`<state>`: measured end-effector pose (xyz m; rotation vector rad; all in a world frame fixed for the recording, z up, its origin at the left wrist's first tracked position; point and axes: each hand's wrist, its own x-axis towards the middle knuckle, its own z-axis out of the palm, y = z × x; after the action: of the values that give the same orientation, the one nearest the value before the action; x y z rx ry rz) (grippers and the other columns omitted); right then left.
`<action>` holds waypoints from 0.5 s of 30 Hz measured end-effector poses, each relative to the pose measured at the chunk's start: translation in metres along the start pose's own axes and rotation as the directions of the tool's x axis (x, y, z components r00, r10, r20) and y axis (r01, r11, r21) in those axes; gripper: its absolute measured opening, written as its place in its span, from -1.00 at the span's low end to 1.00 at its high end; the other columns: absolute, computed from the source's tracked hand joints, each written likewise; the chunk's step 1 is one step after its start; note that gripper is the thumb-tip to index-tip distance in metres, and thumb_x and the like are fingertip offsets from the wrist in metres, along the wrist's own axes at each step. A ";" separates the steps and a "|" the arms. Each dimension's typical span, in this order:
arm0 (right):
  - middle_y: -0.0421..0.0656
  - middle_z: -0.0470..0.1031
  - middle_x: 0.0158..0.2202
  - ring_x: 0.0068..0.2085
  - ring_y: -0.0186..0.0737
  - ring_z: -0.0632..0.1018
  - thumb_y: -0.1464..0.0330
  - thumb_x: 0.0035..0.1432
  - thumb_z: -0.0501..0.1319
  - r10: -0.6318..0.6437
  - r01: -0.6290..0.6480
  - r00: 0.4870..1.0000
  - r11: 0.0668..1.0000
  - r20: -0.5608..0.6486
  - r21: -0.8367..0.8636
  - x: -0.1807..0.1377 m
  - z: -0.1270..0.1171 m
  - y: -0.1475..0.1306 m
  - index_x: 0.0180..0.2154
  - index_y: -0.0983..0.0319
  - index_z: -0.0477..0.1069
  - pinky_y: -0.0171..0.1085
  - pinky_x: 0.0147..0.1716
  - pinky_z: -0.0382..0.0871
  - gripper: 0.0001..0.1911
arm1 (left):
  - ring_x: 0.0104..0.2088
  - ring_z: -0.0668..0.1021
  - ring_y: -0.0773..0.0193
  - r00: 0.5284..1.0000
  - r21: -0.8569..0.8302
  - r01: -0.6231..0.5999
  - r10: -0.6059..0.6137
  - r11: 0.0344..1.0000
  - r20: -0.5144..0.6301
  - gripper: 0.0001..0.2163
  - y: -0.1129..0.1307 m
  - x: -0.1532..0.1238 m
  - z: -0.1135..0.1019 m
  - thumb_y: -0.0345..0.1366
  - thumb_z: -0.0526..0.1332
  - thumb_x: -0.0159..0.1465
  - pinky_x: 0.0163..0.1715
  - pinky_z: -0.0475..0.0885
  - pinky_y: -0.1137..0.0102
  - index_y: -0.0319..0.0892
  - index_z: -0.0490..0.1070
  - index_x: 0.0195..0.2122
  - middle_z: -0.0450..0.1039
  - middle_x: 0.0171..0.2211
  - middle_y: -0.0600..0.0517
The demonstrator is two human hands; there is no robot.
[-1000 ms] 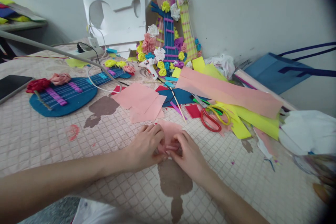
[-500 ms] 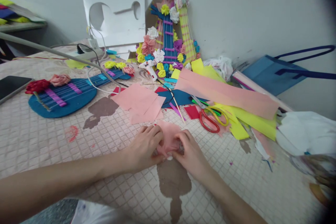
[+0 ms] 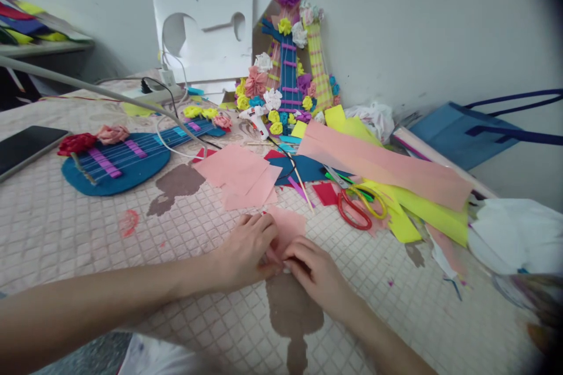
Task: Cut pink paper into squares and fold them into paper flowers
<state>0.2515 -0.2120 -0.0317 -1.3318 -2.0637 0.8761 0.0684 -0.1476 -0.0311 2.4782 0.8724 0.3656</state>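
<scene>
Between my two hands is a small sheet of pink crepe paper (image 3: 290,224), its near edge gathered and folded. My left hand (image 3: 251,251) is closed on the left side of the sheet, fingers curled over it. Thumb and fingers of my right hand (image 3: 319,272) pinch the near right edge. A tiny white bit shows beneath the fingertips; I cannot make out what it is. Just beyond the hands lies a stack of pink paper squares (image 3: 240,173).
Red-and-yellow-handled scissors (image 3: 355,220) lie right of the hands, near a long pink paper strip (image 3: 382,161). A white glue gun (image 3: 255,121) stands behind. Left is a blue paper guitar (image 3: 116,170) with paper roses, and a phone (image 3: 30,149). Flower-covered guitars (image 3: 288,70) lean on the wall.
My right hand has drawn in closer to my left, and its fingers have come down over the paper's near edge. The whole view has shifted slightly.
</scene>
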 end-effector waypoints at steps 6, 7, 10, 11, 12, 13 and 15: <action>-0.21 0.35 -0.30 -0.25 -0.28 0.42 0.57 0.16 0.10 0.070 -0.070 0.997 0.998 -0.012 0.003 0.002 0.002 -0.002 -0.32 0.18 0.30 -0.30 -0.26 0.30 -0.83 | -0.20 0.42 0.17 0.999 -0.100 0.021 -0.017 0.995 0.043 -0.89 -0.003 0.002 -0.009 -0.29 0.24 0.15 -0.17 0.27 0.27 -0.19 0.32 -0.36 0.35 -0.27 0.00; -0.21 0.34 -0.30 -0.24 -0.26 0.41 0.54 0.17 0.10 0.078 -0.078 0.997 0.997 -0.019 -0.018 0.002 0.004 -0.003 -0.32 0.18 0.29 -0.28 -0.25 0.30 -0.86 | -0.20 0.42 0.18 0.999 -0.103 0.020 -0.016 0.994 0.041 -0.94 -0.004 0.002 -0.009 -0.36 0.21 0.16 -0.17 0.27 0.27 -0.19 0.32 -0.36 0.36 -0.28 0.01; -0.18 0.34 -0.28 -0.20 -0.19 0.39 0.49 0.13 0.18 0.105 -0.109 0.994 0.987 -0.040 -0.120 0.003 0.011 -0.004 -0.32 0.19 0.26 -0.23 -0.23 0.29 -0.88 | -0.19 0.43 0.20 1.000 -0.115 -0.004 0.006 0.993 0.016 -0.92 -0.007 0.003 -0.007 -0.48 0.16 0.11 -0.16 0.28 0.29 -0.19 0.32 -0.38 0.37 -0.28 0.02; -0.17 0.33 -0.27 -0.19 -0.16 0.38 0.48 0.09 0.22 0.113 -0.118 0.993 0.981 -0.043 -0.153 0.003 0.014 -0.004 -0.32 0.19 0.25 -0.21 -0.22 0.30 -0.85 | -0.19 0.43 0.21 1.000 -0.126 -0.015 0.017 0.992 0.009 -0.90 -0.009 0.003 -0.006 -0.50 0.15 0.10 -0.17 0.29 0.30 -0.19 0.32 -0.38 0.37 -0.28 0.02; -0.16 0.33 -0.27 -0.18 -0.15 0.37 0.48 0.06 0.25 0.117 -0.124 0.992 0.976 -0.046 -0.177 0.003 0.015 -0.004 -0.33 0.20 0.24 -0.20 -0.22 0.30 -0.81 | -0.20 0.43 0.22 1.000 -0.138 -0.026 0.026 0.990 -0.003 -0.88 -0.012 0.004 -0.005 -0.52 0.14 0.08 -0.18 0.30 0.31 -0.19 0.32 -0.37 0.37 -0.28 0.02; -0.16 0.32 -0.27 -0.18 -0.14 0.37 0.48 0.03 0.27 0.118 -0.125 0.992 0.973 -0.047 -0.192 0.003 0.016 -0.004 -0.33 0.20 0.23 -0.19 -0.23 0.30 -0.78 | -0.20 0.43 0.23 0.999 -0.148 -0.033 0.031 0.988 -0.016 -0.86 -0.015 0.004 -0.005 -0.53 0.14 0.07 -0.19 0.31 0.33 -0.19 0.32 -0.36 0.37 -0.28 0.02; -0.17 0.32 -0.28 -0.20 -0.16 0.37 0.49 0.01 0.29 0.117 -0.124 0.992 0.972 -0.049 -0.198 0.004 0.017 -0.003 -0.33 0.19 0.22 -0.20 -0.24 0.30 -0.75 | -0.23 0.44 0.24 0.999 -0.151 -0.030 0.023 0.988 -0.044 -0.82 -0.022 0.005 -0.006 -0.55 0.13 0.05 -0.22 0.33 0.35 -0.19 0.32 -0.33 0.37 -0.28 0.01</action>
<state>0.2360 -0.2134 -0.0401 -1.5818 -2.1050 0.7014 0.0590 -0.1273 -0.0373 2.3516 0.7981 0.4772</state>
